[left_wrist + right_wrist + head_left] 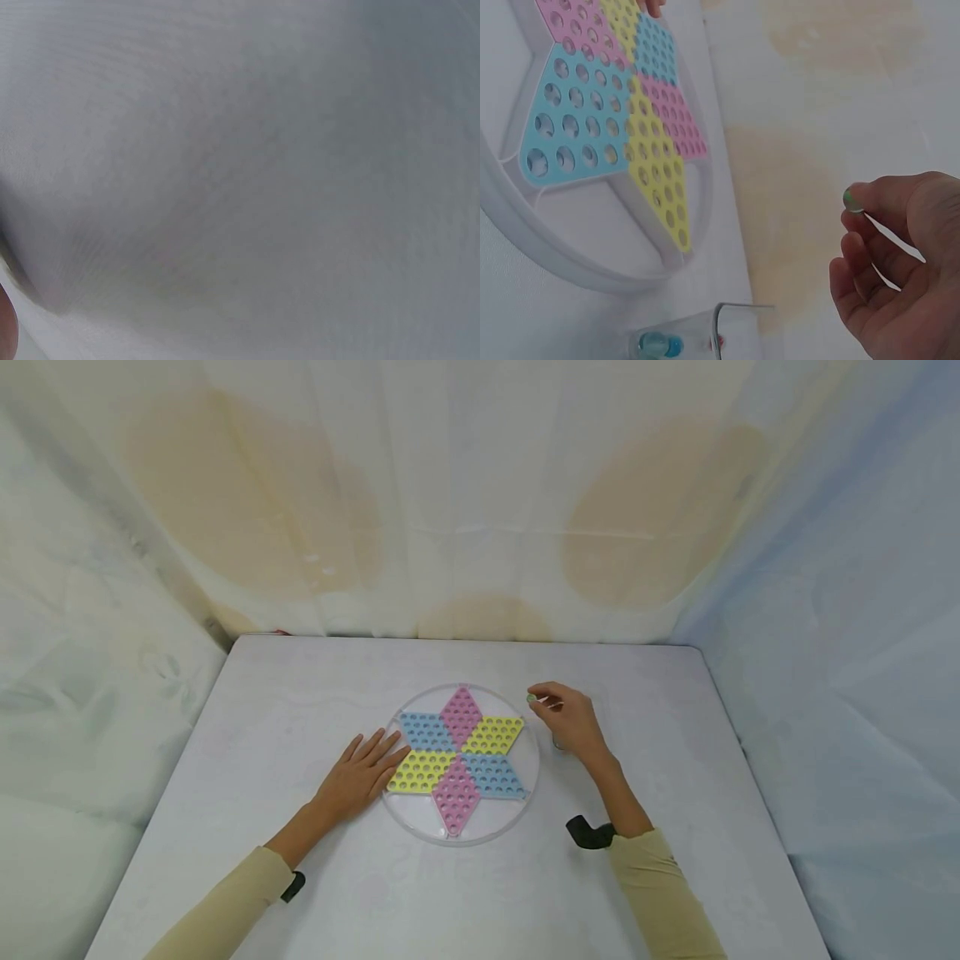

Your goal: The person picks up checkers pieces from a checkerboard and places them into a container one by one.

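A round Chinese checkers board (480, 842) lies on the table, its star of pink, yellow and blue holed sections in a clear rim. My left hand (362, 777) rests palm down at the board's left side, fingers spread and fingertips over its edge. Between thumb and forefinger, my right hand (570, 718) pinches a small clear marble with green in it (851, 199), held up off the board's right edge. Below that hand stands a clear cup (697, 326) with blue marbles (660, 345) and a red one (717, 343); the head view mostly hides it.
The white-covered table (300, 677) reaches back to a pale curtain (465, 485) with tan patches. Further pale sheets hang at the left (82, 652) and right (832, 610). The left wrist view is mostly a blurred pale surface.
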Demonstrator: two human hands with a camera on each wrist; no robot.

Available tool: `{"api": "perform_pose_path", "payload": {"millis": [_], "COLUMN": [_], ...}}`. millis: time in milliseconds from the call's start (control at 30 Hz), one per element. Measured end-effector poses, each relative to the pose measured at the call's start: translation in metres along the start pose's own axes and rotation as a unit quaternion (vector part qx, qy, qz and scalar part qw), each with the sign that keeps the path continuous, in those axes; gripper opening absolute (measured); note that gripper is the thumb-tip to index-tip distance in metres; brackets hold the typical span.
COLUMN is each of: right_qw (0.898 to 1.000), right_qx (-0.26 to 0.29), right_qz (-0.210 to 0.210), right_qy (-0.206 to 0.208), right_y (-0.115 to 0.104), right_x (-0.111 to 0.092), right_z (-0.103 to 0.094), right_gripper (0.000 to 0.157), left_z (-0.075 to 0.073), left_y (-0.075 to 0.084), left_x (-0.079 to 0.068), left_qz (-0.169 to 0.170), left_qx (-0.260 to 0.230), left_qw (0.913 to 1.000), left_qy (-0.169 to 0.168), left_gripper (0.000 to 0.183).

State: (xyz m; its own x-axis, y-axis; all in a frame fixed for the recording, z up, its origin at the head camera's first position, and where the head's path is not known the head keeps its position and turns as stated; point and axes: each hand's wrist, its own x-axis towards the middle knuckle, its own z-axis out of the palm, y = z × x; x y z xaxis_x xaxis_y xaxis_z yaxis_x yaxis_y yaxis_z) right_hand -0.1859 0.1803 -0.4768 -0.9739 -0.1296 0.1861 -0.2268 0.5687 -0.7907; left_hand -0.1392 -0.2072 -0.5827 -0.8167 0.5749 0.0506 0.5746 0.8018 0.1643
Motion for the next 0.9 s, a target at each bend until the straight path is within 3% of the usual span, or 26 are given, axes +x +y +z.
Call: {"api": "perform_pose_path", "payload": {"millis": [233,500,900], "right_qw": [1.000,0.999,0.998], "right_qx": [-0.009,-0.025,-0.036], "right_qz": [0.012,0.024,0.042], "right_qy": [-0.003,-0.001,-0.007], "right_y": [0.004,0.016,0.032], "right_x": [-0.003,-0.006,-0.010], "right_z": [-0.013,-0.022,-0.029], "right_gripper": [0.024,0.024,0.024], "left_z": [0.001,0.002,-0.002], "left_y": [-0.001,0.000,0.002], "left_x": [0.000,-0.001,0.000], "left_qz": [0.001,0.020,0.006], "left_qx": [-0.001,-0.007,0.003], "left_qw": [1.0000,0.9988,0.9999], "left_qy": [0.002,0.044,0.010], "left_gripper": [0.052,0.050,0.051]}}
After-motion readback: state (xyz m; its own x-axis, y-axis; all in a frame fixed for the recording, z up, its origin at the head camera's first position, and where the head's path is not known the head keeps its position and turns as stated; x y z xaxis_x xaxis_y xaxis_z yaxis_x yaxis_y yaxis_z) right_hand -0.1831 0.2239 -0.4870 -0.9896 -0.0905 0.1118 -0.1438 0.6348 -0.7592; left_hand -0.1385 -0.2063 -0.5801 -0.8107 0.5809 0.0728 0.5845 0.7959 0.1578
